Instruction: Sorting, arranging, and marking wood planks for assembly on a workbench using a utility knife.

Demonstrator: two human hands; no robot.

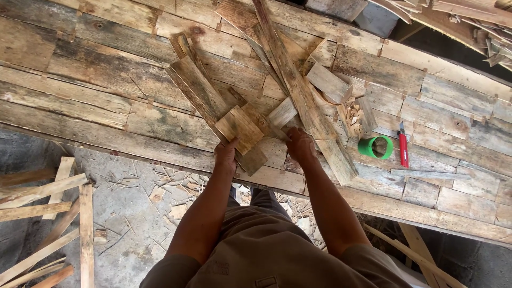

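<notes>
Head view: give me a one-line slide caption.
Both hands, left hand and right hand, rest on wood scraps piled on a plank bench, beside a green tape roll and red knife.

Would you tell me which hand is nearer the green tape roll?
Right. The right hand lies just left of the tape roll; the left hand is farther left, on a small board.

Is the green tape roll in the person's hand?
No, the green tape roll lies on the wooden table beside the red knife, apart from the right hand.
</notes>
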